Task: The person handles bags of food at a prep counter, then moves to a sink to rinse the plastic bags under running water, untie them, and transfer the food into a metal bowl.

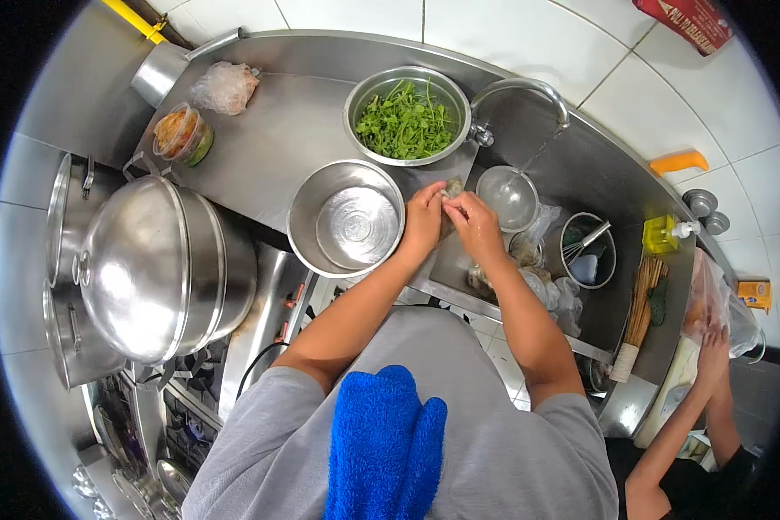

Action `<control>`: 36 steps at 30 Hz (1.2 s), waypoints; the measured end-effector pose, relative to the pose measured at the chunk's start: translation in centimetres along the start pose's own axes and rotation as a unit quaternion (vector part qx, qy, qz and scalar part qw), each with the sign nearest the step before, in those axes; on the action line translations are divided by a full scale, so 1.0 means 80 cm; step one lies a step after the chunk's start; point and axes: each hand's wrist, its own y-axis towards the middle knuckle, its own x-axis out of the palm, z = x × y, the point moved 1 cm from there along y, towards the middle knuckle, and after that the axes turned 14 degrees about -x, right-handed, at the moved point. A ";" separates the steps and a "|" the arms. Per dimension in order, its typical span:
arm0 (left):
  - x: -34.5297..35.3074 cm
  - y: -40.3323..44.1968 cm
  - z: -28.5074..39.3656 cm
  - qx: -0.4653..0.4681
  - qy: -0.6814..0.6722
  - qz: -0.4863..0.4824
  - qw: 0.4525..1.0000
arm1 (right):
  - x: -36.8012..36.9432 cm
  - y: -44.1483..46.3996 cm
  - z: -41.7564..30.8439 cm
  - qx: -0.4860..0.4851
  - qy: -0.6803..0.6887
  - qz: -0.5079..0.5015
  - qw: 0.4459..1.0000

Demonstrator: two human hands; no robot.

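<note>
- Nearest, a towel (386, 451) is hanging over the shirt (529, 451); keeping it away from the fingers is probably sparing it from wetting and snagging.
- Beyond it, the left hand (422, 217) is gripping a small, pale clump (453, 187) between its fingers, and serving, it seems, as the steady side.
- The right hand (474, 219) is meeting it from the other side, its fingers closing on the clump in a tight pinch. Working with fingertips rather than the whole palm is likely giving the finer control.
- The clump is sitting right at the fingertips, between the pot and the sink; what it is, the view is not making clear. Holding it lightly, with both pinches close together, is probably the best guard against tearing or squashing it.
- The pot (355, 227) is standing beside the left forearm; whether they are touching is hard to tell. Keeping that elbow quiet is the safe habit here.
- To the right, the sink (611, 160) is holding a sieve (507, 199), with water from the tap (533, 85) falling at its far side. Staying out of that stream is likely keeping the grip surer.
- Farther off, a bowl (353, 130) of greens (407, 121) is resting on the bench (269, 130), near enough to deserve care with wide movements.
</note>
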 end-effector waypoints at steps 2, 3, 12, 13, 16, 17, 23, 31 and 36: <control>-0.001 -0.004 0.002 0.058 0.059 0.038 0.996 | -0.002 0.001 0.002 0.086 0.061 -0.003 0.994; -0.001 -0.006 0.003 0.117 0.097 0.046 0.987 | -0.003 0.001 0.003 0.085 0.059 -0.002 0.995; 0.001 -0.011 0.001 0.204 0.153 0.053 0.966 | -0.014 0.009 0.012 0.036 -0.129 -0.143 0.981; -0.001 -0.011 -0.001 0.213 0.163 0.050 0.962 | -0.019 0.014 0.009 0.058 -0.135 -0.202 0.968; -0.002 -0.006 -0.010 0.216 0.154 0.045 0.963 | -0.037 0.026 -0.005 0.053 -0.136 -0.278 0.950; -0.002 -0.004 -0.013 0.216 0.153 0.046 0.963 | -0.039 0.029 -0.007 0.025 -0.130 -0.296 0.946; -0.005 -0.009 -0.005 0.179 0.150 0.020 0.972 | -0.038 0.042 0.009 0.069 -0.032 -0.303 0.950; -0.003 -0.011 -0.009 0.218 0.169 -0.002 0.961 | -0.029 0.024 0.028 0.288 0.281 -0.157 0.902; -0.002 -0.026 -0.009 0.206 0.191 0.025 0.959 | -0.036 0.035 0.008 0.235 0.240 -0.181 0.924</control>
